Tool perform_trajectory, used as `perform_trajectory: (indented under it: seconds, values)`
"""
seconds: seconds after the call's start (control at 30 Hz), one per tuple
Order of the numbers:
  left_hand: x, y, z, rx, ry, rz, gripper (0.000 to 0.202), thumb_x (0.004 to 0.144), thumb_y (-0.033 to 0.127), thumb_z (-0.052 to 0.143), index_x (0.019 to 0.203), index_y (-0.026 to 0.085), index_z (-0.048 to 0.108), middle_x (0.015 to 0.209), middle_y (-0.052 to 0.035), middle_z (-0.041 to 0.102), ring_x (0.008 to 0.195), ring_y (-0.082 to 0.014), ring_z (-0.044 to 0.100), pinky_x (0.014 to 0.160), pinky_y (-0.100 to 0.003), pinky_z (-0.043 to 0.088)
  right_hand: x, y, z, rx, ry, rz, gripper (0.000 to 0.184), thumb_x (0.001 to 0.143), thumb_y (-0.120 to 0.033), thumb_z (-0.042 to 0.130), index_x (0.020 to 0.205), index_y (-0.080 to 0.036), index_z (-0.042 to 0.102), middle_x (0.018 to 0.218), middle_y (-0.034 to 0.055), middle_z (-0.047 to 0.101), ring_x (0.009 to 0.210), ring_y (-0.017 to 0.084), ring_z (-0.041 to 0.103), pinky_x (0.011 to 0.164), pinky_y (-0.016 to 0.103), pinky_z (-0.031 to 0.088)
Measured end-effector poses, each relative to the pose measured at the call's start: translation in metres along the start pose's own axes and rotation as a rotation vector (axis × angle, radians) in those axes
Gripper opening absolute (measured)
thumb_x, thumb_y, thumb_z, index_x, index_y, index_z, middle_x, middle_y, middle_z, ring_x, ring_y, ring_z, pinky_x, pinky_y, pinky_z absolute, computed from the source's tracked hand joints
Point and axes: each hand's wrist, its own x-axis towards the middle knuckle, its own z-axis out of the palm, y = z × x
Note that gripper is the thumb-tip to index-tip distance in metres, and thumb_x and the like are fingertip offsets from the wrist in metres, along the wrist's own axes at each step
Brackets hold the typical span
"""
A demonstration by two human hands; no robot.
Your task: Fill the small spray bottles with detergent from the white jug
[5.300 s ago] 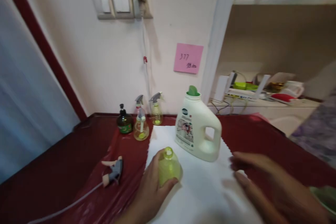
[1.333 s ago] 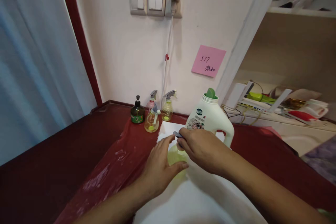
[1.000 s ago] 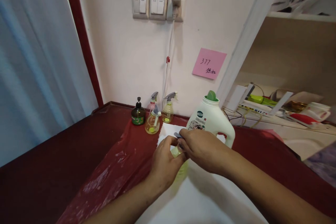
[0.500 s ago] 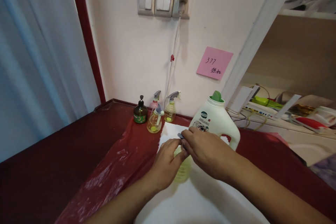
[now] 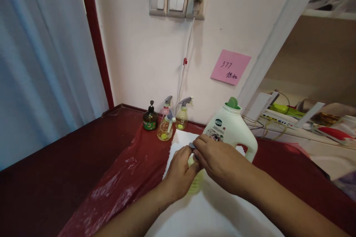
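A yellowish clear spray bottle [image 5: 196, 185] stands upright on a white sheet [image 5: 222, 214], directly in front of me. My left hand [image 5: 180, 174] is closed around its upper part. Over the bottle's grey spray head [image 5: 191, 145], my right hand [image 5: 218, 159] has its fingers wrapped; most of that head is hidden under them. Just behind my right hand stands a pale green detergent jug [image 5: 232, 126] with its neck uncapped. Something green [image 5: 233, 103] sticks up at the jug's mouth.
At the wall stand a dark pump bottle [image 5: 150, 120], a yellow spray bottle [image 5: 165, 131], a pink one [image 5: 165, 110] and another yellow one [image 5: 181, 119]. Red plastic film [image 5: 116, 181] covers the table. A white router [image 5: 280, 118] and cables lie right. A blue curtain [image 5: 50, 63] hangs left.
Both hands stay on the spray bottle, with only slight finger movement at its top. The whole view has shifted a little, so things appear slightly farther right.
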Motion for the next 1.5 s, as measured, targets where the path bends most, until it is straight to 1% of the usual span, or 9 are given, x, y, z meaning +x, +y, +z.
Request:
perform_trajectory:
  seconds: [0.23,0.43,0.53,0.87,1.03,1.13,1.23,1.43,1.5]
  values:
    - [0.001,0.005,-0.003,-0.131,-0.118,-0.016,0.028,0.093,0.046,0.061,0.098,0.019,0.064,0.107,-0.0085,0.07,0.103,-0.0272,0.063,0.092,-0.038,0.048,0.001,0.004,-0.003,0.035,-0.028,0.012,0.022,0.106,-0.025,0.041,0.098,-0.017,0.06,0.103,0.0072,0.064,0.084,0.019,0.062,0.067,0.031,0.034]
    - [-0.003,0.009,0.012,-0.1,0.193,-0.123,0.029,0.076,0.034,0.079,0.095,0.02,0.062,0.098,-0.0042,0.071,0.095,-0.0248,0.063,0.085,-0.035,0.046,0.001,0.002,-0.006,0.028,-0.04,0.013,0.024,0.106,-0.028,0.042,0.098,-0.017,0.062,0.098,0.0071,0.067,0.079,0.02,0.062,0.064,0.032,0.028]
    - [-0.002,0.006,0.016,-0.05,0.24,-0.103,0.018,0.078,0.029,0.073,0.088,0.021,0.061,0.094,-0.0042,0.069,0.091,-0.0243,0.061,0.082,-0.035,0.044,0.003,0.002,-0.008,0.034,-0.051,0.016,0.022,0.105,-0.027,0.043,0.099,-0.016,0.062,0.098,0.008,0.068,0.079,0.02,0.062,0.064,0.032,0.028]
    - [0.0,0.004,-0.009,-0.117,-0.075,-0.021,0.027,0.09,0.043,0.063,0.101,0.02,0.07,0.115,-0.0087,0.075,0.111,-0.0277,0.065,0.098,-0.038,0.047,0.007,0.005,-0.01,0.09,-0.07,0.034,0.024,0.105,-0.027,0.042,0.093,-0.017,0.06,0.095,0.0094,0.071,0.081,0.019,0.062,0.066,0.03,0.033]
    - [-0.002,0.01,0.007,-0.064,0.13,-0.122,0.038,0.073,0.033,0.082,0.1,0.02,0.06,0.102,-0.0051,0.071,0.095,-0.0249,0.064,0.081,-0.034,0.046,0.005,0.003,-0.005,0.063,-0.045,0.049,0.022,0.104,-0.027,0.044,0.096,-0.016,0.062,0.097,0.0107,0.071,0.081,0.02,0.061,0.067,0.031,0.033]
    - [-0.001,0.008,0.013,-0.033,0.21,-0.106,0.027,0.076,0.029,0.078,0.091,0.021,0.057,0.094,-0.0029,0.067,0.091,-0.0234,0.059,0.079,-0.033,0.043,0.006,0.003,-0.005,0.06,-0.041,0.046,0.024,0.105,-0.027,0.043,0.097,-0.016,0.062,0.096,0.0104,0.071,0.081,0.02,0.061,0.067,0.031,0.033]
    - [0.002,0.005,0.008,-0.052,0.143,-0.063,0.019,0.08,0.032,0.074,0.087,0.021,0.059,0.095,-0.0044,0.067,0.093,-0.0245,0.058,0.083,-0.035,0.042,0.006,0.001,-0.006,0.064,-0.035,0.043,0.025,0.105,-0.029,0.042,0.097,-0.017,0.062,0.095,0.0096,0.071,0.081,0.02,0.062,0.067,0.031,0.033]
    - [0.012,0.008,-0.02,-0.228,-0.225,-0.048,0.036,0.083,0.055,0.073,0.086,0.019,0.069,0.095,-0.0064,0.074,0.099,-0.0274,0.066,0.091,-0.038,0.048,0.005,0.001,-0.007,0.063,-0.053,0.022,0.025,0.104,-0.026,0.042,0.096,-0.016,0.063,0.093,0.0096,0.07,0.078,0.02,0.061,0.065,0.031,0.032]
    - [0.013,0.01,-0.023,-0.264,-0.284,-0.063,0.038,0.083,0.057,0.073,0.086,0.019,0.069,0.096,-0.0068,0.075,0.099,-0.0272,0.067,0.091,-0.039,0.049,0.005,0.001,-0.007,0.064,-0.049,0.027,0.024,0.104,-0.025,0.041,0.097,-0.016,0.063,0.094,0.0102,0.071,0.08,0.021,0.061,0.066,0.032,0.032]
